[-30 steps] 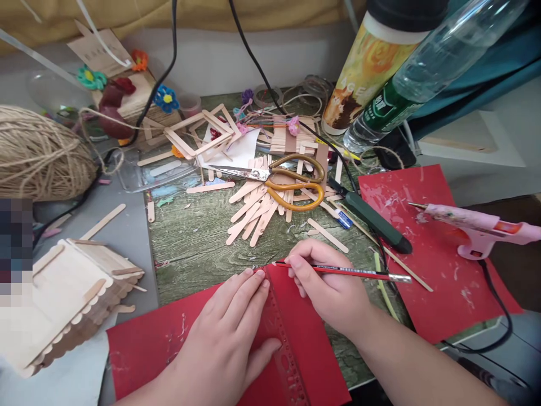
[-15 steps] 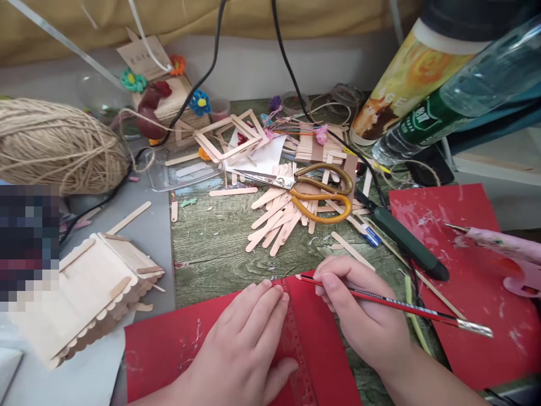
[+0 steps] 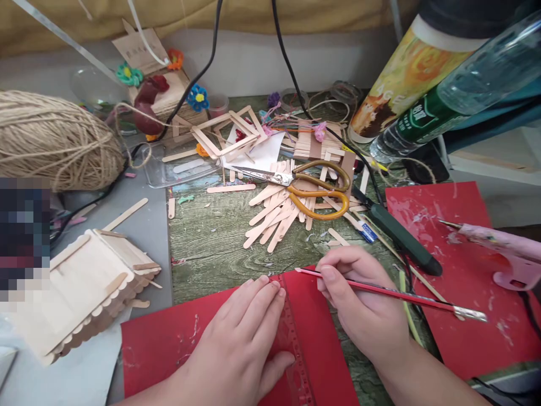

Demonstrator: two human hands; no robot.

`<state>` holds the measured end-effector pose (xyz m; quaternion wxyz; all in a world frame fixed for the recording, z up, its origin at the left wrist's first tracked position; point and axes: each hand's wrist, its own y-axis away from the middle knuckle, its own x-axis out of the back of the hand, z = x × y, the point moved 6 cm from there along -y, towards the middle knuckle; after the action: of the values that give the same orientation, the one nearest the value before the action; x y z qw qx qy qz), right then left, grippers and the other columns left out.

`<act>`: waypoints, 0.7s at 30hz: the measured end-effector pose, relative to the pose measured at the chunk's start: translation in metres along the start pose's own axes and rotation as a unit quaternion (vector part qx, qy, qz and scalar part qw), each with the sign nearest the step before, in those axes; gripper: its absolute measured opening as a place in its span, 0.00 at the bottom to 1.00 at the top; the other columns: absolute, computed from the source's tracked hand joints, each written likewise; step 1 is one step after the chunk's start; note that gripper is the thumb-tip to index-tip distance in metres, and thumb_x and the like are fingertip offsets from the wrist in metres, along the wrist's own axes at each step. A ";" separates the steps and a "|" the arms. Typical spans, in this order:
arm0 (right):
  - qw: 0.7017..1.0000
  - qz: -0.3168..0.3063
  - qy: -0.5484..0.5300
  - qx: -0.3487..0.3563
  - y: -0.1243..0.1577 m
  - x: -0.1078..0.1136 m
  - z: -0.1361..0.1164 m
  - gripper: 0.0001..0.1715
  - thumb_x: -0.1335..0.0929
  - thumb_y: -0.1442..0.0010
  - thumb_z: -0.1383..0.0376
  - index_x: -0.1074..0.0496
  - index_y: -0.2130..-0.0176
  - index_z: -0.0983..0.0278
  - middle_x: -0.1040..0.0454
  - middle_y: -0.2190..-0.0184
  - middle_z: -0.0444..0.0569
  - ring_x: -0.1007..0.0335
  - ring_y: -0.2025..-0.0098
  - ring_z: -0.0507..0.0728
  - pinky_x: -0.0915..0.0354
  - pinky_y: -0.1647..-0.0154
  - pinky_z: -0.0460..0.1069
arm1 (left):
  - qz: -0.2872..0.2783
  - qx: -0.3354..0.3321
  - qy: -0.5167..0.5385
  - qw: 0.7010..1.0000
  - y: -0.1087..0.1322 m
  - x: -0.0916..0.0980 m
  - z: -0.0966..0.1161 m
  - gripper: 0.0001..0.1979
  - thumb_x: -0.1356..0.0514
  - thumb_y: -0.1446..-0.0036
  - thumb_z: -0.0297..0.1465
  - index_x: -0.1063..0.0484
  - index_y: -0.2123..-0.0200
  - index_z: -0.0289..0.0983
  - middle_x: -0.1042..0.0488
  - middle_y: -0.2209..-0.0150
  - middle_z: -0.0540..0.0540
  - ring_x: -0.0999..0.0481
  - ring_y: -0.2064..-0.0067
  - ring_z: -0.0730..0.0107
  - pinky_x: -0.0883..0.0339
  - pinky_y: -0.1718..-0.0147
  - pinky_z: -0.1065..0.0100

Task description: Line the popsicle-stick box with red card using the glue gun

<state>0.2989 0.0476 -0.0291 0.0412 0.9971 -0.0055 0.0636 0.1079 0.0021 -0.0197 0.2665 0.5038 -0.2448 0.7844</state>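
A big sheet of red card (image 3: 169, 344) is spread flat under both hands. A little house built from pale wooden sticks (image 3: 80, 287) is seen well off to the left of the left hand. The left hand (image 3: 240, 344) is laid flat with its fingers straight and close together. It is pressed down on a see-through red plastic ruler (image 3: 296, 338), and nothing is gripped by it. The right hand (image 3: 363, 304) is closed around a thin red pencil with a silver end (image 3: 393, 293), which is pinched between thumb and fingers. Scissors with yellow handles (image 3: 313, 183) are left on a heap of sticks, far past both hands.

The ruler is laid on the red card, from the left fingertips back toward the wrist. The pencil is held low, with its point just to the right of the ruler's far end. Whether the card is touched by the point cannot be told.

The ruler could be pushed sideways if it is pressed too softly, because the card looks smooth. A line would then be bent. The ruler's edge could be missed, since ruler and card are nearly the same red. The pencil could be bumped off its path by the white dried blobs on the card. The point could be snapped if it is pushed too hard.
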 end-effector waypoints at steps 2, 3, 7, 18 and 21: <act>0.998 -0.030 0.053 0.010 -0.002 -0.001 -0.003 0.11 0.31 0.25 0.60 0.25 0.63 0.58 0.27 0.72 0.44 0.31 0.71 0.54 0.34 0.69 0.49 | -0.004 0.003 0.002 1.000 0.000 -0.001 0.000 0.31 0.36 0.33 0.41 0.29 0.34 0.28 0.24 0.35 0.38 0.26 0.33 0.48 0.29 0.34 0.54; 0.996 -0.043 0.072 0.013 -0.003 -0.001 -0.004 0.14 0.31 0.25 0.60 0.25 0.64 0.59 0.27 0.72 0.44 0.31 0.70 0.54 0.34 0.68 0.50 | -0.006 0.003 0.002 1.000 0.000 -0.001 0.000 0.31 0.36 0.33 0.41 0.30 0.34 0.28 0.24 0.35 0.37 0.27 0.33 0.47 0.28 0.34 0.53; 0.994 -0.061 0.088 -0.006 -0.005 -0.001 -0.003 0.15 0.34 0.24 0.57 0.26 0.63 0.59 0.26 0.70 0.45 0.30 0.68 0.55 0.33 0.65 0.51 | -0.017 0.001 -0.003 1.000 -0.001 -0.003 0.002 0.33 0.35 0.33 0.41 0.32 0.33 0.27 0.25 0.35 0.34 0.28 0.33 0.43 0.27 0.36 0.48; 0.997 -0.037 0.069 0.010 0.005 0.005 -0.015 0.12 0.29 0.28 0.56 0.24 0.61 0.61 0.24 0.66 0.45 0.31 0.69 0.53 0.35 0.67 0.48 | -0.030 0.016 0.023 0.999 0.001 -0.001 0.004 0.33 0.35 0.32 0.44 0.34 0.32 0.31 0.28 0.34 0.32 0.31 0.31 0.41 0.30 0.34 0.41; 0.995 -0.053 0.086 -0.018 0.030 0.011 -0.025 0.15 0.30 0.27 0.54 0.25 0.63 0.61 0.25 0.70 0.44 0.31 0.72 0.53 0.35 0.71 0.48 | -0.024 0.018 0.029 0.999 0.003 -0.002 0.004 0.34 0.35 0.33 0.45 0.35 0.31 0.32 0.29 0.33 0.32 0.31 0.31 0.41 0.31 0.33 0.41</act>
<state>0.3057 0.0200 -0.0002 0.0623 0.9859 0.0502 0.1470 0.1089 -0.0031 -0.0201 0.2833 0.4917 -0.2102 0.7961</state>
